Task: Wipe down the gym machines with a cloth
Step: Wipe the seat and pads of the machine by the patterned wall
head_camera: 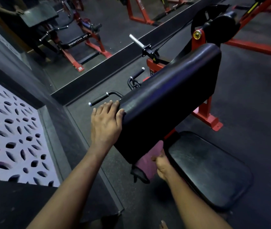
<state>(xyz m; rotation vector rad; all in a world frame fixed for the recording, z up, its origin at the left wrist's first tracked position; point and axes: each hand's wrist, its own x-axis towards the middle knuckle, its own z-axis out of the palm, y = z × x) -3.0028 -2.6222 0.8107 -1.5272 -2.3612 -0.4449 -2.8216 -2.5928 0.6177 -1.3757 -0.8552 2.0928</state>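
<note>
Hanging just beneath the low end of the arm pad (167, 103), the pink cloth (145, 160) is bunched against the pad's underside, with much of it hidden behind the padding. The right hand (163, 166) is curled at the cloth's edge and appears to grip it, though the fingers themselves are mostly out of sight. A dark flap (138, 175) dangles below the pad beside the cloth; I cannot tell whether it belongs to the cloth or to the machine.

At the pad's high end the left hand (105, 123) lies flat, fingers relaxed over the corner and holding nothing, seemingly steadying the pad. Just past that hand, off the pad's upper end, two black handle grips (98, 99) stick out. Below the pad's low end sits the seat pad (209, 171), and the red frame (205, 113) runs down behind the pad to the floor. Beyond the pad's far side a wall mirror (98, 22) reflects other machines.

The risks seem to be these. Working blind under the pad, the cloth could snag on the frame bracket and pull out of the grip. Bunched as it is, it would cover little at each pass, so strips of the underside may be missed. The bare palm on the pad's top could also leave marks on vinyl that then needs another pass.
</note>
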